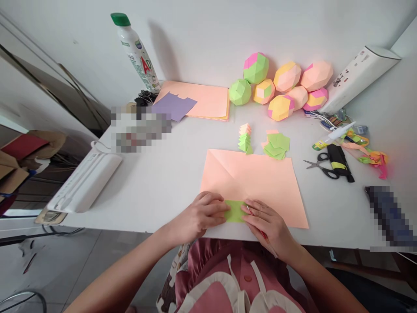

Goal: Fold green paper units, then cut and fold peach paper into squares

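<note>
A small green paper piece lies flat over the near edge of a large peach paper sheet. My left hand has its fingers pressed together on the green paper's left end. At the right end, my right hand presses with its fingers and also keeps a thin red pen-like tool tucked in its grip. Diagonal creases cross the peach sheet. Beyond it stand a stack of folded peach and green paper units and a loose pile of green paper pieces.
Faceted paper balls cluster at the back wall. Scissors, a glue tube and a white box are on the right. Peach sheets, purple paper, a bottle and a white device are left.
</note>
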